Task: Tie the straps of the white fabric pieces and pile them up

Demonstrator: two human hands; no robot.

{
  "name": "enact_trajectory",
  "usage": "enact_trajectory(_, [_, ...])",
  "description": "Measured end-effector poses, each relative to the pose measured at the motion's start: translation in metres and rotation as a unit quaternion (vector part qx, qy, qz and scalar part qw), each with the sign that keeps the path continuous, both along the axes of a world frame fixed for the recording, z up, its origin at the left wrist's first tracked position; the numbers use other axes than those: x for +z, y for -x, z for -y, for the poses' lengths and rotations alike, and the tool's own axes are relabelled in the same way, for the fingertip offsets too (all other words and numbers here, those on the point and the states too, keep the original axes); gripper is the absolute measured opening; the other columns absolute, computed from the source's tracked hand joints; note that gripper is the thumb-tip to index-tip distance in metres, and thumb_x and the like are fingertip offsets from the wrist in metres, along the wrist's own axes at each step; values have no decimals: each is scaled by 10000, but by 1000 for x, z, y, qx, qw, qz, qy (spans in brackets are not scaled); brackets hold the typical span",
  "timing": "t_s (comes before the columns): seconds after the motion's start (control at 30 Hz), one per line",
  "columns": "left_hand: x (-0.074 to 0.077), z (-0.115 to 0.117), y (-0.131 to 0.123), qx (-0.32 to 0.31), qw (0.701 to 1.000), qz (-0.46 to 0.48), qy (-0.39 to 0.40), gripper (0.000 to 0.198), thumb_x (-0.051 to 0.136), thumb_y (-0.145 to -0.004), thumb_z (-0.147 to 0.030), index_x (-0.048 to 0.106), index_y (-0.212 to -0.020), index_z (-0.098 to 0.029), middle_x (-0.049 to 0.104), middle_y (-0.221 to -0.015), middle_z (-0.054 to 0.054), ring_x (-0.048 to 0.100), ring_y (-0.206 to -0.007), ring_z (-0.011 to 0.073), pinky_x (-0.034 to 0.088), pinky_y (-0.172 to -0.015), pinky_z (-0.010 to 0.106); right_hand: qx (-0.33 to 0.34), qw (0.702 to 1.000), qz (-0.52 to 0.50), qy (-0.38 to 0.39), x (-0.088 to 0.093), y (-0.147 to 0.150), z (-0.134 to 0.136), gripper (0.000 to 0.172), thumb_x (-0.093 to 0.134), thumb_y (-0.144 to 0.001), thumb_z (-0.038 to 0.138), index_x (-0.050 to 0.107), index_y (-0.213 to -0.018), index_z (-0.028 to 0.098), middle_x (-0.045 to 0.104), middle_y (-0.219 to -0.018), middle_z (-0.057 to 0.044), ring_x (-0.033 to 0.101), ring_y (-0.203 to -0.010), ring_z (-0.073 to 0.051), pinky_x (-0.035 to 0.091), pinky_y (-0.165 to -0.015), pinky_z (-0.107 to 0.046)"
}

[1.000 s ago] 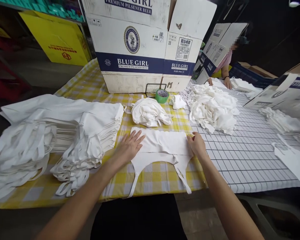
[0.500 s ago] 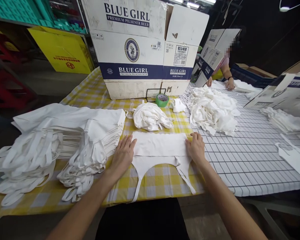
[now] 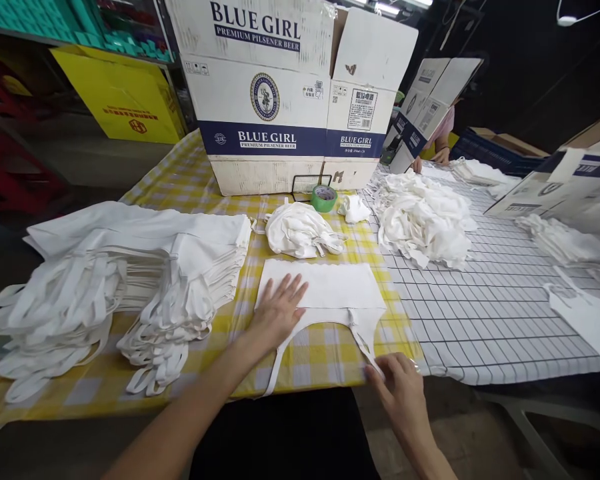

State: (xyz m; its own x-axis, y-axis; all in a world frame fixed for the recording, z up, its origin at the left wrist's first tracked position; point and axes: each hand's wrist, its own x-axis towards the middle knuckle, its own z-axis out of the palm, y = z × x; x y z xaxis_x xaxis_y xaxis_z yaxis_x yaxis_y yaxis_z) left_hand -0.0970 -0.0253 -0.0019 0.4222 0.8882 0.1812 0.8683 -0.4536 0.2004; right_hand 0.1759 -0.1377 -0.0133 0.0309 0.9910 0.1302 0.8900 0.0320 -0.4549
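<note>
A white strappy top lies flat on the table, its straps toward me. My left hand rests on its left half, palm down with the fingers spread. At the table's front edge, my right hand has its thumb and fingers closed around the end of the right shoulder strap. The left strap lies loose. To the left is a thick stack of similar white tops, straps hanging forward. A crumpled white garment sits just beyond the flat one.
Behind stands a large beer carton, with a roll of green tape before it. A white garment heap covers part of the grid-patterned cloth at right. Another person's hand shows at the far side, beside a second carton.
My left hand has slid from the top's left edge onto its fabric. My right hand has left the right edge and come down toward me, taking the strap end.
</note>
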Motion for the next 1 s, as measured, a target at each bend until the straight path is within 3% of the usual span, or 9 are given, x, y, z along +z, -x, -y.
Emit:
enact_trajectory(0.17, [5, 2, -63, -194, 979, 45, 49, 501, 241, -928, -418, 186, -1406, -279, 234, -1472, -11, 142, -1363, 187, 105, -1102, 445, 8, 995, -97, -5, 1, 1, 6, 222, 528, -824, 370, 503, -696, 191, 510, -782, -34, 497, -756, -176, 404, -693, -296])
enact_trajectory(0.3, [-4, 1, -86, -242, 964, 50, 94, 551, 268, -907, -478, 190, -1406, -259, 246, -1469, 4, 132, -1365, 203, 76, -1097, 453, -13, 996, -92, -1, 0, -7, 16, 257, 575, -788, 362, 451, -638, 194, 503, -797, -27, 497, -812, -185, 400, -742, -299])
enact_trajectory(0.53, [-13, -6, -84, -262, 957, 36, 123, 686, 324, -845, -584, 145, -1418, -253, 149, -1493, 17, 65, -1375, 212, 7, -1097, 462, -33, 983, -180, 25, -8, -16, 38, 187, 564, -800, 373, 530, -730, 202, 513, -856, -37, 504, -862, -198, 409, -766, -297])
enact_trajectory(0.7, [-9, -3, -87, -248, 960, 31, 128, 717, 371, -828, -583, 148, -1418, -242, 141, -1494, 23, 58, -1376, 213, 7, -1098, 475, -46, 956, -285, 43, -24, -19, 52, 186, 594, -776, 363, 593, -872, 203, 533, -921, -53, 523, -871, -203, 430, -698, -271])
enact_trajectory(0.8, [-1, 13, -85, -219, 966, 60, 120, 709, 381, -840, -554, 138, -1419, -226, 138, -1495, 34, 72, -1375, 200, 41, -1108, 450, -118, 909, -395, 52, -43, -13, 64, 309, 603, -766, 381, 561, -1027, 220, 555, -980, -46, 539, -874, -193, 448, -706, -266])
enact_trajectory(0.9, [7, 34, -73, -178, 971, 109, 115, 622, 345, -894, -437, 89, -1425, -238, 119, -1498, 21, 83, -1374, 168, 69, -1116, 416, -206, 848, -478, 99, -66, 7, 75, 368, 608, -748, 439, 558, -1027, 205, 580, -876, -32, 552, -747, -173, 450, -599, -249])
enact_trajectory(1.0, [13, 42, -44, -126, 970, 155, 141, 545, 289, -923, -343, 86, -1423, -263, 177, -1486, -2, 106, -1369, 141, 78, -1120, 403, -137, 815, -519, 219, -74, 50, 75, 386, 669, -684, 449, 618, -947, 172, 622, -895, -67, 576, -808, -215, 446, -567, -250])
